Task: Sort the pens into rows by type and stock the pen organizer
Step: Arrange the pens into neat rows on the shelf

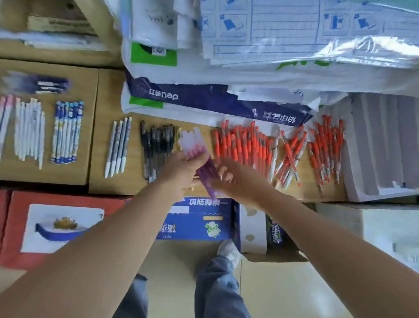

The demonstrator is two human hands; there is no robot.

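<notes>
Left hand (pixel 183 167): blurred, perhaps purple pens (pixel 208 169)

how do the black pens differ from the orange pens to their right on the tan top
The black clear-barrelled pens make one small, tight group; the orange-red plastic pens are far more numerous and spread much wider. The black ones all lie roughly parallel, side by side, while the orange-red ones are only partly lined up, with some crossed in loose heaps further right. Both groups lie flat on the tan top.
</notes>
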